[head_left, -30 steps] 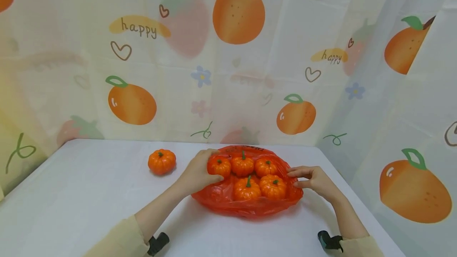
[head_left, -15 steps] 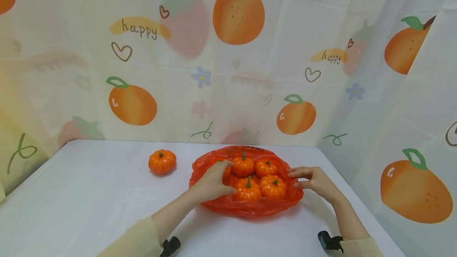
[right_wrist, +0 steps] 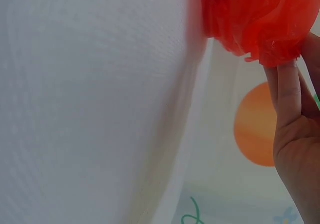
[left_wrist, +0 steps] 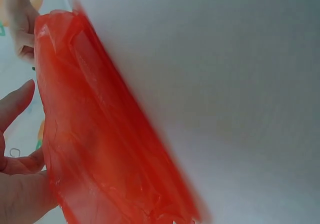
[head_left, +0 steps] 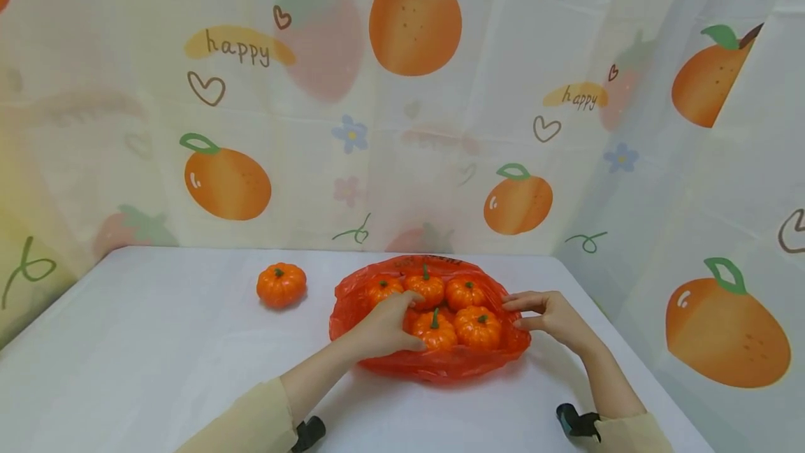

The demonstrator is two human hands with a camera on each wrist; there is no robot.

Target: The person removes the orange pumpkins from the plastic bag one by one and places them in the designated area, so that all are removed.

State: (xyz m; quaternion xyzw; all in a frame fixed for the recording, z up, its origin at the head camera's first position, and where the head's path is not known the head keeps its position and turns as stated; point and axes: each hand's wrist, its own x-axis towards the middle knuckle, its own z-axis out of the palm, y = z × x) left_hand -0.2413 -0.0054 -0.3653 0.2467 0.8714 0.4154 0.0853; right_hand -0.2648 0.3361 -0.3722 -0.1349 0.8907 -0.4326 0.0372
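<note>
A red plastic bag [head_left: 352,303] lies spread with its mouth up on the table, several small orange toy pumpkins inside. My left hand [head_left: 386,327] reaches over the bag's left side. Its thumb and fingers are spread apart beside the front-left pumpkin [head_left: 435,333]; whether they touch it is unclear. In the left wrist view the bag [left_wrist: 100,124] hides what lies beyond the left hand [left_wrist: 22,184]. My right hand [head_left: 553,317] pinches the bag's right rim between thumb and fingers, the fingertips partly under the plastic in the right wrist view.
One more orange pumpkin [head_left: 281,286] sits on the white table [head_left: 157,341], left of the bag. A printed fruit-pattern curtain [head_left: 302,159] hangs behind and along the right side. Black wrist cameras show at both sleeves.
My left hand has let go of the bag's left rim and moved right, over the bag's mouth toward the front-left pumpkin. The right hand stays at the right rim.
</note>
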